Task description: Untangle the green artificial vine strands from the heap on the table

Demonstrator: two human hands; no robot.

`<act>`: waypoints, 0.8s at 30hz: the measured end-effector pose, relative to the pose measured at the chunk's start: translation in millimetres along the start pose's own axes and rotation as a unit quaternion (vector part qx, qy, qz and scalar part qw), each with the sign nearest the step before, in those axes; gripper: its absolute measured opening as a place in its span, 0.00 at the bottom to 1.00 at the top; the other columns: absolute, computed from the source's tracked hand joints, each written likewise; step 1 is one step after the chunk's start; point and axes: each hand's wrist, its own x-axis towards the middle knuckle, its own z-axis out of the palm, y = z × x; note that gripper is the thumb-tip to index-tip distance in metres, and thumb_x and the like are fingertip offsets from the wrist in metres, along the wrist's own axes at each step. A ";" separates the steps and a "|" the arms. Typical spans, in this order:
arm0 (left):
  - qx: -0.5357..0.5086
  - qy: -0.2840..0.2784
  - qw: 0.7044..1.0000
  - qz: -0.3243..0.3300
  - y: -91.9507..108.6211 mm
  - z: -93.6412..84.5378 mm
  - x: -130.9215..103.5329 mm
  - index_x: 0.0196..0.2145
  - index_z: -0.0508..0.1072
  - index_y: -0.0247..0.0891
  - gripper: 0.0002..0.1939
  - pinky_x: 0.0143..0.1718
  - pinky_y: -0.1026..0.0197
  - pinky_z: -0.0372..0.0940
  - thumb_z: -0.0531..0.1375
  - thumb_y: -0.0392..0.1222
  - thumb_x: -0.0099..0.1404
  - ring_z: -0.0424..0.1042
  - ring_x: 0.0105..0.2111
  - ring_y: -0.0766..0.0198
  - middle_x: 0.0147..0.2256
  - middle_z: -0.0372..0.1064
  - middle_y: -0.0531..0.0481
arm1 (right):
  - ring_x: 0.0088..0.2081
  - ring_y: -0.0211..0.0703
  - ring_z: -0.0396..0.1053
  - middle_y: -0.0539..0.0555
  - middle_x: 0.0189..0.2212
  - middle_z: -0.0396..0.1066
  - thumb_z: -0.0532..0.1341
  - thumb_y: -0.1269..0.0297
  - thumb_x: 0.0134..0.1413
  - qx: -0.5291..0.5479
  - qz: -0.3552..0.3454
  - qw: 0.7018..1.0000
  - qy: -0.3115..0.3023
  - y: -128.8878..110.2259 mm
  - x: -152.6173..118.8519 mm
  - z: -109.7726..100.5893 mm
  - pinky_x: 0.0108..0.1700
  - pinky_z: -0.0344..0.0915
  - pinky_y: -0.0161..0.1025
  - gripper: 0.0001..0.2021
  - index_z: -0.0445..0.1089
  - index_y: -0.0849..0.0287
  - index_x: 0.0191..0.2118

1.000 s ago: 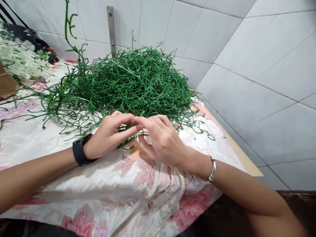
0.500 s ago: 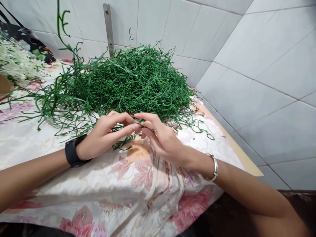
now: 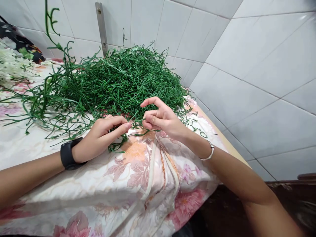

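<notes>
A big tangled heap of thin green artificial stems (image 3: 130, 77) lies on the cloth-covered table. At its near edge, my left hand (image 3: 97, 136) is closed, thumb and fingers pinched on a small bunch of green stems (image 3: 117, 144) that hangs below the palm. A thin stem also sticks out past its fingertips toward the right. My right hand (image 3: 166, 120) is raised slightly to the right of it, index finger lifted away from the curled others. Nothing plainly shows between the right fingers; the heap is just behind them.
A floral cloth (image 3: 133, 177) covers the table. White artificial flowers (image 3: 12, 65) and a dark patterned bag (image 3: 18, 41) are at the far left. White tiled walls (image 3: 259, 72) close in behind and on the right. A metal strip (image 3: 101, 29) is fixed to the back wall.
My right hand has come away from the left, moving right and slightly up, its fingers spreading. The left hand keeps its pinch on the stems. The view has shifted a little.
</notes>
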 end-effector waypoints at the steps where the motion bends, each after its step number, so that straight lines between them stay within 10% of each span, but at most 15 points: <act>1: -0.001 0.002 1.000 -0.001 -0.1 0.9 -0.1 0.25 0.65 0.37 0.15 0.28 0.64 0.52 0.49 0.47 0.65 0.58 0.25 0.68 0.22 0.61 0.55 | 0.21 0.29 0.54 0.42 0.18 0.52 0.50 0.71 0.57 -0.041 -0.015 0.999 -0.004 -1.1 0.2 -1.7 0.22 0.49 0.27 0.08 0.49 0.59 0.43; 10: -0.001 0.015 1.000 0.007 0.1 4.5 -0.3 0.25 0.64 0.38 0.15 0.29 0.64 0.51 0.49 0.46 0.65 0.57 0.26 0.67 0.22 0.60 0.55 | 0.27 0.31 0.57 0.48 0.26 0.59 0.43 0.75 0.57 -0.474 -0.191 0.859 0.016 -5.3 -0.3 -9.8 0.31 0.58 0.31 0.09 0.54 0.60 0.42; 24: 0.010 0.046 0.997 0.067 -0.7 6.2 -1.2 0.24 0.61 0.38 0.13 0.30 0.63 0.50 0.47 0.42 0.66 0.56 0.25 0.68 0.22 0.58 0.55 | 0.22 0.31 0.57 0.44 0.20 0.56 0.46 0.74 0.57 -0.315 -0.111 0.942 -0.033 -23.2 5.5 -14.4 0.25 0.58 0.34 0.06 0.51 0.57 0.39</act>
